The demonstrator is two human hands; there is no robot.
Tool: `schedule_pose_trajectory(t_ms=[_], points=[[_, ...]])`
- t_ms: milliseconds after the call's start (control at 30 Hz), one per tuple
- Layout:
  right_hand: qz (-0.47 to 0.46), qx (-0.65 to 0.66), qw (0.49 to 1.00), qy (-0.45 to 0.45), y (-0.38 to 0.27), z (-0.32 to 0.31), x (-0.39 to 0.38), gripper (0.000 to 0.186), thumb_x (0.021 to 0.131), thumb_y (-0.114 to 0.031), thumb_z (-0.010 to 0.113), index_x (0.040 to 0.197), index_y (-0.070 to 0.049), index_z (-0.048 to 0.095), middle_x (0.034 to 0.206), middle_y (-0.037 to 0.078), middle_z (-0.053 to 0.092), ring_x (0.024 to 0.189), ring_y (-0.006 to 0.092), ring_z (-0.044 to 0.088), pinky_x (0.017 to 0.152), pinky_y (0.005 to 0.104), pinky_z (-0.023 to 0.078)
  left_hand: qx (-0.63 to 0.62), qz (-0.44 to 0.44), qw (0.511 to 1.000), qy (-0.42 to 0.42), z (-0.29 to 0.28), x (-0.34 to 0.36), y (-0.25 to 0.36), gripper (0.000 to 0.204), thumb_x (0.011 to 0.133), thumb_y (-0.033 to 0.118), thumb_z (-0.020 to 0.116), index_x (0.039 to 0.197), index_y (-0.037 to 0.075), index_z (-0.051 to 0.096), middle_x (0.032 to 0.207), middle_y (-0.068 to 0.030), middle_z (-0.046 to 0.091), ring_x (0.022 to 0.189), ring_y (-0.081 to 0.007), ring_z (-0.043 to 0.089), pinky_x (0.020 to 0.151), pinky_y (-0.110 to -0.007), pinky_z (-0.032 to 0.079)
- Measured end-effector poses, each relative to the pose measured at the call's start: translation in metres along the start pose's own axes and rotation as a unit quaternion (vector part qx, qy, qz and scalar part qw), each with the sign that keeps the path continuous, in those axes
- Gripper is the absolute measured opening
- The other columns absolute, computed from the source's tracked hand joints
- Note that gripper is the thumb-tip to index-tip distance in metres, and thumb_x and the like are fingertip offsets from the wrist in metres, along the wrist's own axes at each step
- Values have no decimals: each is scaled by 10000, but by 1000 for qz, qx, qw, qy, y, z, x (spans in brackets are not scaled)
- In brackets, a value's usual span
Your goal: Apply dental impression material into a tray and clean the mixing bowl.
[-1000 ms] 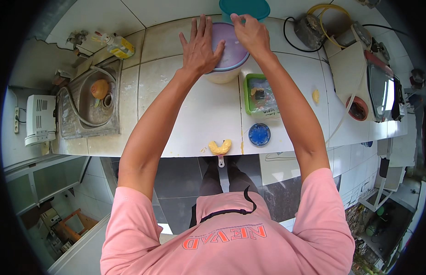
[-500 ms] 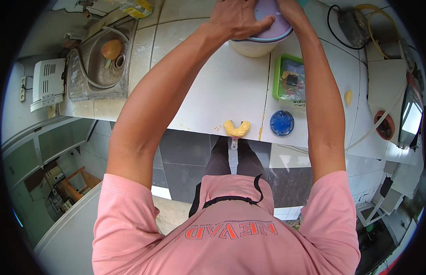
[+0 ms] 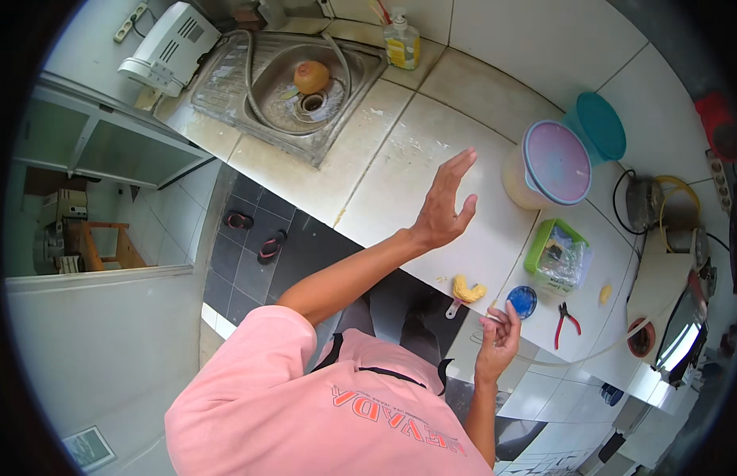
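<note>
My left hand point(image 3: 446, 205) is raised over the counter, fingers stretched out and holding nothing. Low on the right, my right hand point(image 3: 499, 343) hovers by the counter's front edge, its fingers loosely curled and apart, with nothing visible in them. Just beyond it lie a round blue dish or lid point(image 3: 521, 302) and a yellow horseshoe-shaped dental impression point(image 3: 466, 289) in a tray whose handle pokes over the edge. A cream tub point(image 3: 518, 178) with a lavender lid point(image 3: 558, 161) stands farther back, touched by neither hand.
Behind the tub is a teal container point(image 3: 602, 127). A green basket point(image 3: 536, 252) with plastic-wrapped contents and red-handled pliers point(image 3: 566, 323) lie at right. The steel sink point(image 3: 261, 99) at left holds an orange-brown round thing point(image 3: 311, 77). A pump bottle point(image 3: 402, 44) stands beside it.
Both hands have left the lidded tub. My left hand is now in the air nearer me, and my right hand has come down to the front edge. The view has turned leftward.
</note>
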State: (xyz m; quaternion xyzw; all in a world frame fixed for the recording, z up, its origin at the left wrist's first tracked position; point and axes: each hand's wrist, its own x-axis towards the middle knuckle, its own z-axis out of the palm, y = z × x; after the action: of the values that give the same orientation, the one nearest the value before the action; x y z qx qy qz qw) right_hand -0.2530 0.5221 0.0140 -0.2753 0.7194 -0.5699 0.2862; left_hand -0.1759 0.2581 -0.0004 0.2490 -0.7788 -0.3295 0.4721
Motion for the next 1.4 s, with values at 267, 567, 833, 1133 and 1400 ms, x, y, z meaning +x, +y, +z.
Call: schedule_pose_trajectory(t_ms=[267,567,833,1133,1400], points=[[-47,-46,986,-153,-24,156,-14,226,787,-17,724,891,-18,524,916,125,641,731,160,654,676,261,531,51,-323,929,174,-275,-118,-68,351,895,-28,451,1243,-20,498,1064,-140,651,943,-206,649,871,-326,494],[-237,-145,922,-270,-107,363,129,77,803,-9,688,840,11,624,905,125,678,791,177,669,683,271,555,67,-112,986,103,-366,130,-178,264,888,34,521,1140,-21,577,996,-151,671,892,-234,665,808,-322,513],[-50,110,974,-192,-112,490,233,184,897,-54,630,1065,17,652,918,76,679,797,129,652,697,245,550,185,-88,979,19,-354,351,-236,230,873,149,575,1028,3,663,1038,-176,667,938,-312,656,814,-387,507],[213,440,857,-162,-108,603,405,181,912,-36,586,1085,12,614,993,81,642,911,154,625,832,266,527,266,112,953,-92,-357,418,-316,185,868,235,631,925,80,714,921,-129,622,804,-332,622,722,-422,494],[232,438,855,-151,-65,645,431,128,911,-49,598,1015,20,627,890,68,633,733,114,574,665,225,484,335,119,935,10,-336,412,-327,205,822,293,686,836,93,728,847,-71,582,747,-272,630,663,-398,513]])
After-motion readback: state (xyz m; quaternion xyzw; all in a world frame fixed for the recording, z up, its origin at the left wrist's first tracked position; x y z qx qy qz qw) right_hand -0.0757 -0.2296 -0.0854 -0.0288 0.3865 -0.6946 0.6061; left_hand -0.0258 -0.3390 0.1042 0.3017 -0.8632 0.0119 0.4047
